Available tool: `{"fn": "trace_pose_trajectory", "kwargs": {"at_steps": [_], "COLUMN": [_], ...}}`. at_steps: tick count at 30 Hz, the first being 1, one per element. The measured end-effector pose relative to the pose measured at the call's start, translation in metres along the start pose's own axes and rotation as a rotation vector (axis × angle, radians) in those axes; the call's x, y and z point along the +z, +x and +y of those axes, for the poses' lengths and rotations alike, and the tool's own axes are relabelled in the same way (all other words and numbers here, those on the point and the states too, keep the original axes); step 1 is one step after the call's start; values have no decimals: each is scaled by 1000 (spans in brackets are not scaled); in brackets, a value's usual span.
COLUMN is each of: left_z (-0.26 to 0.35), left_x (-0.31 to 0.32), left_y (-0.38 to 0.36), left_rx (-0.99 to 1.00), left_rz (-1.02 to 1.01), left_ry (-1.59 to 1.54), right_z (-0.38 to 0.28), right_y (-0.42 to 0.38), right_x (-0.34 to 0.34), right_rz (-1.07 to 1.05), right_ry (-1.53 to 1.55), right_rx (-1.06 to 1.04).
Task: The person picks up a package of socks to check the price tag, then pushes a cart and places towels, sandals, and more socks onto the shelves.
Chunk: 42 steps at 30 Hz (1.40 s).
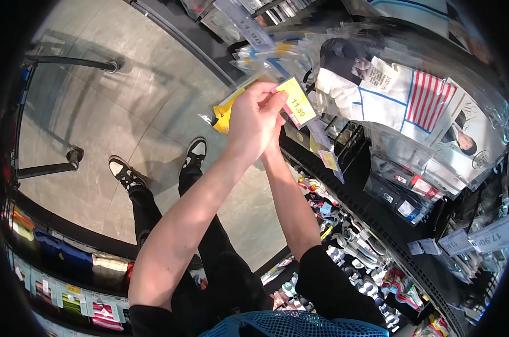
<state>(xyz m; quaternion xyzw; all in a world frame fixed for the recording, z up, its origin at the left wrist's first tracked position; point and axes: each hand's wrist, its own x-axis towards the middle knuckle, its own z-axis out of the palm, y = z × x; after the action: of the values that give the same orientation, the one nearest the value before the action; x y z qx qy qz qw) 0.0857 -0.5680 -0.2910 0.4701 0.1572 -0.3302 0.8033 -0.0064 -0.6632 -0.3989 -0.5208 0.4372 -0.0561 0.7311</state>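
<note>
My left hand (253, 115) is closed in a pinch, thumb and fingers on the near edge of a yellow price tag (299, 105) printed 11.80. The tag is at the end of a display hook beside hanging sock packs. My right hand (276, 133) is directly behind and under the left one; most of its fingers are hidden, so what it grips cannot be seen. A yellow package (223, 114) shows just left of my left hand. Clear bags of white socks with red stripes (431, 102) hang to the right.
Below the hooks, a black shelf edge (372, 216) runs diagonally above several bundles of socks (367, 283). Another price tag (328, 160) sticks out nearby. Folded clothes (109, 265) line a shelf at lower left. A black metal rail (47, 169) stands on the grey floor (153, 98).
</note>
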Motion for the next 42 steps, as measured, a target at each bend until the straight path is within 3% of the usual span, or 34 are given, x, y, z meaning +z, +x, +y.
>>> {"fn": "trace_pose_trajectory", "kwargs": {"at_steps": [3, 6, 10, 16, 18, 25, 27, 30, 42], "left_z": [2, -2, -1, -6, -6, -5, -7, -9, -2], "left_x": [-4, -7, -7, -7, -7, -8, -9, -9, -9], "left_y": [3, 4, 5, 8, 9, 9, 10, 11, 9], "left_rx": [-82, -81, -69, -28, -15, -22, -13, 15, 26], "left_rz": [-60, -88, -79, -62, -61, -73, -83, -73, -87], "left_ry": [-76, -80, -6, 3, -1, -7, -17, -39, 3], "right_z": [-7, -29, -37, -32, -32, -35, -35, -26, -46], "right_y": [6, -1, 2, 2, -3, 1, 3, 11, -8], "right_x": [-12, -8, -7, -7, 1, -2, -2, -11, -3], "right_rz": [-6, -8, -15, -66, 18, 24, 52, 57, -26], "right_ry": [16, -77, 120, -56, -86, -133, -265, -303, -273], "right_rx": [45, -48, -122, -104, -142, -256, -299, -239, -342]}}
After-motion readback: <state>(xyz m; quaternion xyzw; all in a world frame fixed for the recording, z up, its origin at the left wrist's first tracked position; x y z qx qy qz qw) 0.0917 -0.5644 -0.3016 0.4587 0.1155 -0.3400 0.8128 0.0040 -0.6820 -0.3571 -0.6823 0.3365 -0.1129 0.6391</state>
